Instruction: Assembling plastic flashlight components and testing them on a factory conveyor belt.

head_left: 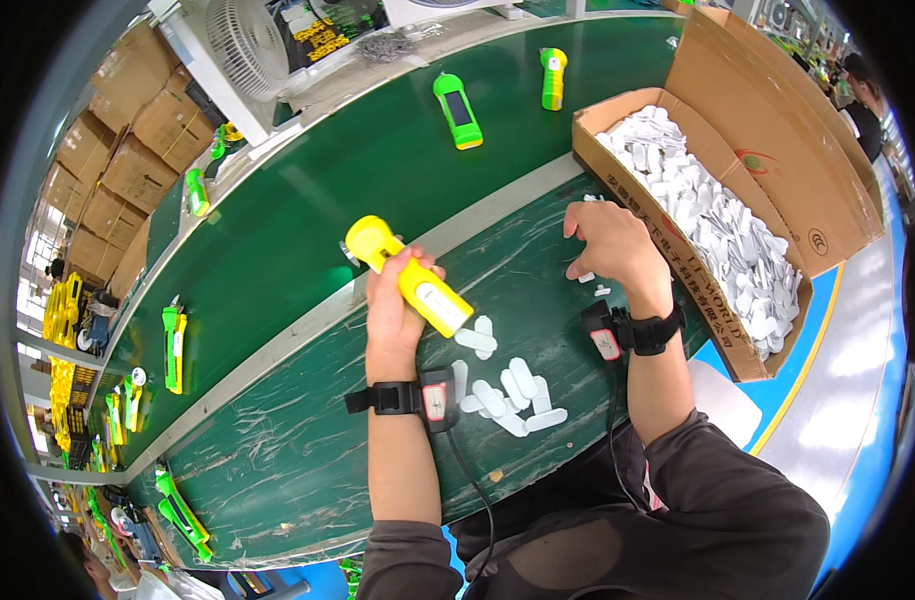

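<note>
One yellow handheld device [424, 286]: in my left hand [392, 298], over the green worktop [308, 440].
Long axis: slants from upper left to lower right.
Rounded head: points up-left, away from my body.
Butt end: points down-right, near the white oval pieces [518, 395].
Pale panel: faces up, lengthwise along the body.
Left grip: my fingers wrap the device's middle.
Right hand [618, 245]: half curled, thumb and forefinger apart, near small white bits [603, 291], beside the cardboard box [716, 320].
</note>
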The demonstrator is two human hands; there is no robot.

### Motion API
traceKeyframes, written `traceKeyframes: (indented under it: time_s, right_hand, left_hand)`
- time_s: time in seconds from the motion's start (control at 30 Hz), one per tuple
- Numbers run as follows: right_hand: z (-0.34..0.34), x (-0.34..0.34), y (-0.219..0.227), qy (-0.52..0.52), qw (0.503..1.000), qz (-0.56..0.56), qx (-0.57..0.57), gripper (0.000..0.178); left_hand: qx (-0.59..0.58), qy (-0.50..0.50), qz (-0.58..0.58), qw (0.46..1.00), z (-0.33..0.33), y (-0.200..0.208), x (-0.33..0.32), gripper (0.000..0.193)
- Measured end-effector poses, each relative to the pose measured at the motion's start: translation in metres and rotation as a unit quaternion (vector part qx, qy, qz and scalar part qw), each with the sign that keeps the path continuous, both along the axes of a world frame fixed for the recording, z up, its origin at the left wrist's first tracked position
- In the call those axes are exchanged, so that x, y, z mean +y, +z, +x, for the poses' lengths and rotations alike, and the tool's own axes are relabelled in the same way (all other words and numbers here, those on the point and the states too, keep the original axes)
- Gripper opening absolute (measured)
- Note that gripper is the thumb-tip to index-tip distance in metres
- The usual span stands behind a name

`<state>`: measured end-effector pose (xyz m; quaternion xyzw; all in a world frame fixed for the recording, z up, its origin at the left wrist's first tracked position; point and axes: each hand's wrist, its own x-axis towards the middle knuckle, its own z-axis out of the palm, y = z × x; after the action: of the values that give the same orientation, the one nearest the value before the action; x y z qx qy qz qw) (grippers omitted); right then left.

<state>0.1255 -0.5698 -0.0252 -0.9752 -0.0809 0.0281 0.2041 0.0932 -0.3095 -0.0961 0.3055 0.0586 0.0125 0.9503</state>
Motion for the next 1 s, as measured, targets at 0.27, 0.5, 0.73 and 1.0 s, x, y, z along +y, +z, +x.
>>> traceKeyframes:
  time_s: [0.27,0.5,0.73,1.0]
  right_hand:
    - [0.007,0.006,-0.003,0.055,0.989,-0.079,0.115,0.051]
    - [0.001,-0.003,0.001,0.024,0.988,-0.109,0.108,0.054]
    - [0.000,0.013,0.006,0.032,0.988,-0.113,0.097,0.034]
    - [0.016,0.018,-0.016,0.111,0.979,0.173,-0.013,0.023]
  left_hand:
    - [-0.009,-0.025,-0.093,0.995,0.000,0.000,0.007,0.027]
    - [-0.013,-0.031,-0.106,0.994,-0.002,0.002,0.007,0.028]
    - [-0.021,-0.034,-0.088,0.995,-0.002,0.001,0.009,0.029]
    - [-0.013,-0.034,0.039,0.999,-0.007,0.015,-0.006,0.037]
